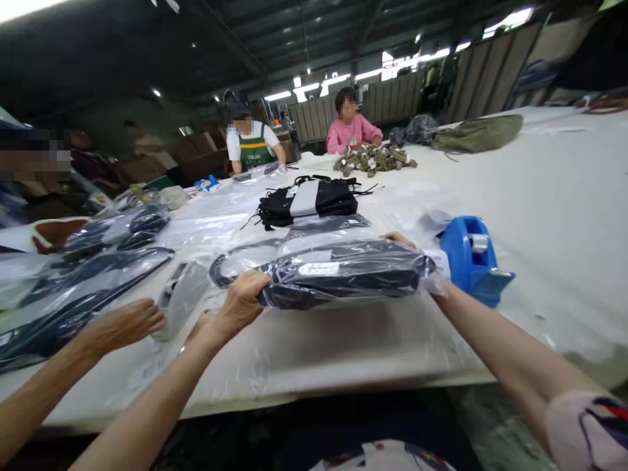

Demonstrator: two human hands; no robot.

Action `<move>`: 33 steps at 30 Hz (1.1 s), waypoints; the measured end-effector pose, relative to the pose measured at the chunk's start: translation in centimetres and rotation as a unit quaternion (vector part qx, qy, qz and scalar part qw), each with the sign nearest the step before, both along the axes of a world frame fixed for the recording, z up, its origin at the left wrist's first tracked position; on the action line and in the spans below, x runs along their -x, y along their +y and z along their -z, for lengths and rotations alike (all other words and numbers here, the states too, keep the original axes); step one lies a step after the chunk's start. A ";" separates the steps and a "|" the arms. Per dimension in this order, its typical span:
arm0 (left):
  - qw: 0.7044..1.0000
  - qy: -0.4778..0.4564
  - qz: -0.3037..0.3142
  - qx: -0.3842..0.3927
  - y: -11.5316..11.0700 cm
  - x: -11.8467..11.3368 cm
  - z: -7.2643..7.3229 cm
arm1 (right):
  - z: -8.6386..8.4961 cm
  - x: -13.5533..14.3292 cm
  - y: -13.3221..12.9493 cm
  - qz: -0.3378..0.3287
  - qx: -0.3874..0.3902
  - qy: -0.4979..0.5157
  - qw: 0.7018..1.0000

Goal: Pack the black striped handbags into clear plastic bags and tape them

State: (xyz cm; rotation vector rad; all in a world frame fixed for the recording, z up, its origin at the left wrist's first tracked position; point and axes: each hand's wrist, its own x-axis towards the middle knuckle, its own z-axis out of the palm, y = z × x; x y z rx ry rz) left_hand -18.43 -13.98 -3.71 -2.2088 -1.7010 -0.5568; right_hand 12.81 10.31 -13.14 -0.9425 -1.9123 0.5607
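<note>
A dark folded item in a clear plastic bag (353,271) with a white label faces me, tilted at the near part of the table. Its left end is gripped by my left hand (245,294), fingers closed round the plastic. My right hand (400,240) holds the other end, its fingers over the far edge and the palm hidden by the plastic. A dark loop (216,271) shows beyond my left hand. Just right of the package stands a blue tape dispenser (468,258). Another person's hand (127,324) reaches in from the left, near a grey tape dispenser (184,294).
Behind the package lies a black strapped bundle (307,201) with a pale band. Plastic-bagged dark items (88,281) cover the table's left. Farther back are an olive-green pile (375,159) and an olive bag (478,133). Two people work across the white table (554,196).
</note>
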 end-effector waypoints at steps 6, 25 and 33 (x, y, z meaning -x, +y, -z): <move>0.974 0.105 -0.041 0.199 -3.7 -0.4 8.4 | 3.3 -1.9 -1.5 -0.050 0.005 -0.178 0.983; 0.983 0.144 0.062 0.099 4.7 -18.2 9.6 | 3.2 -2.8 -20.9 0.065 0.523 0.396 0.752; 0.989 0.128 0.008 0.067 5.4 -18.0 9.1 | 3.0 -1.0 -20.3 0.052 0.533 0.414 0.736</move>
